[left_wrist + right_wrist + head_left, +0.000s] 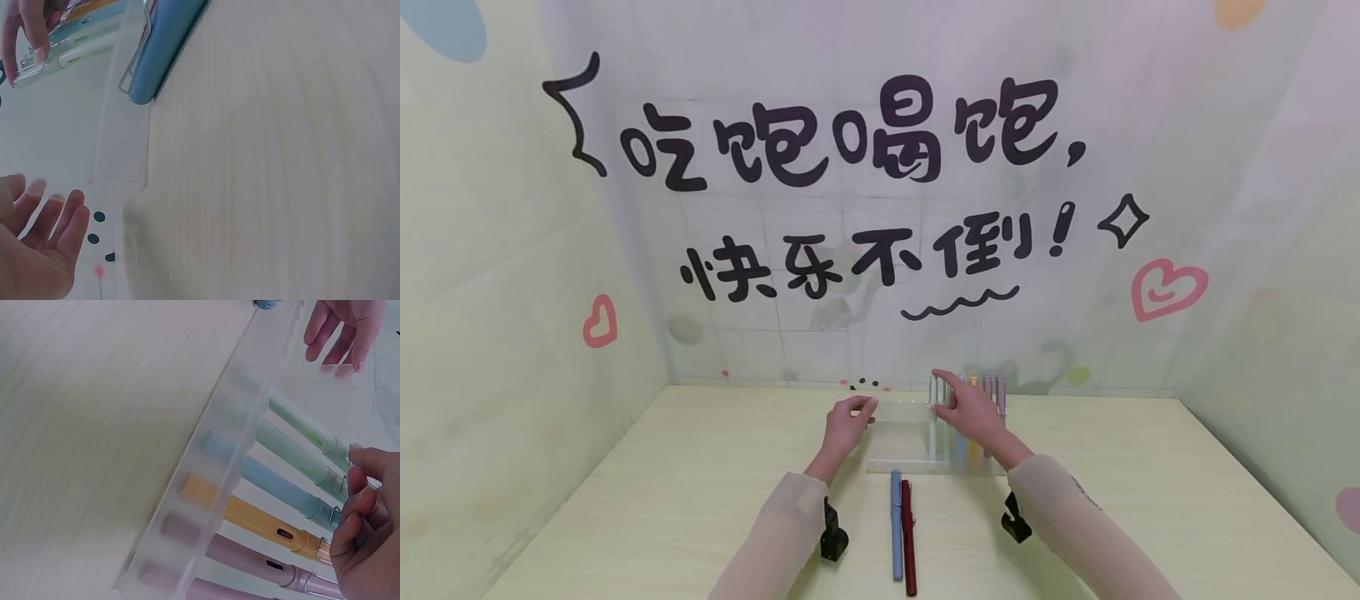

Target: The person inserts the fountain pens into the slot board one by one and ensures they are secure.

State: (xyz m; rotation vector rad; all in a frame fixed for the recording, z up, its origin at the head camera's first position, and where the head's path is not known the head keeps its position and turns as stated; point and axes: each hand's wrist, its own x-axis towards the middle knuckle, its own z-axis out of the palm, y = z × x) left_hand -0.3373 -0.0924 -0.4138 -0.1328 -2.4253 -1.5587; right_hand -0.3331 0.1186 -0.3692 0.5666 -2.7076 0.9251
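Observation:
A clear pen rack [898, 465] stands on the table, with several pens upright in its right part. The left hand [847, 423] pinches the rack's upper left corner; some of its fingertips [37, 187] show through the clear plastic. The right hand [973, 410] holds the cap of the leftmost pale green pen [303, 422], index finger at the top and thumb lower on the side. To the right of it stand a second pale green pen [290, 450], a light blue pen [281, 481], a yellow pen [259, 524] and two purple pens [250, 557], partly hidden behind the right hand.
A blue pen [896, 525] and a dark red pen [909, 537] lie side by side on the table [670, 508] in front of the rack. Behind the rack rises a printed wall hanging [805, 333], with side panels left and right.

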